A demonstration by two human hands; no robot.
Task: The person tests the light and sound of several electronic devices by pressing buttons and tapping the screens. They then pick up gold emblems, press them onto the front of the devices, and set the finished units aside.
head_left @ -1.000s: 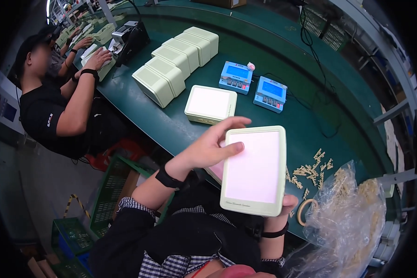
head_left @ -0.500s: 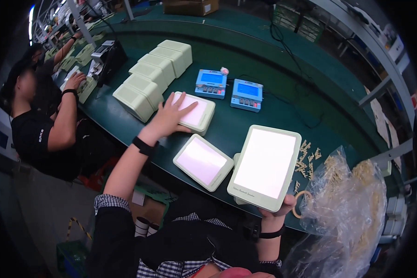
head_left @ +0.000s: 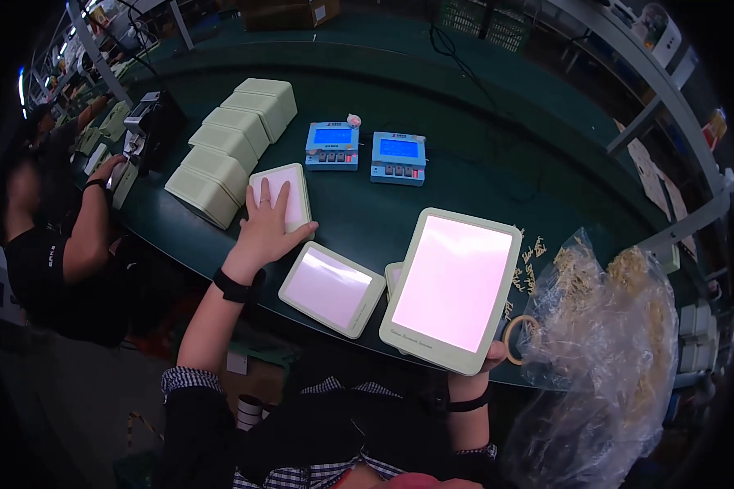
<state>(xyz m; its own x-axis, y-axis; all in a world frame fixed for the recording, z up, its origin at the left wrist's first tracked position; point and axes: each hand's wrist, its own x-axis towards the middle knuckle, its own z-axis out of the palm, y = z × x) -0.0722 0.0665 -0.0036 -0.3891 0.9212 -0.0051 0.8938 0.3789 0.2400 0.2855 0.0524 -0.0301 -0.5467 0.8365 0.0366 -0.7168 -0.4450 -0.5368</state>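
Observation:
My left hand (head_left: pixel 267 234) lies with fingers spread on the pale screen of a boxy light-green device (head_left: pixel 302 204). Its thumb reaches the device's right edge. My right hand (head_left: pixel 493 359) grips the lower right corner of a larger-looking light-green device (head_left: pixel 455 281), raised and tilted toward me, its screen glowing pinkish white. Most of those fingers are hidden behind it. Between my hands, another light-green device (head_left: pixel 332 288) lies screen up near the table's front edge. Part of one more light-green piece (head_left: pixel 393 275) shows behind the raised device.
A row of light-green housings (head_left: pixel 232 143) stands back left. Two blue testers (head_left: pixel 332 147) with small screens sit beyond the devices. At right are small tan pieces (head_left: pixel 530 265), a tape ring (head_left: pixel 510 338) and clear plastic bags (head_left: pixel 599 350). A co-worker (head_left: pixel 49 253) sits at left.
My left hand and the device under it have shifted left, up against the row of housings. The raised device's screen has turned from white to pinkish. My view has swung slightly.

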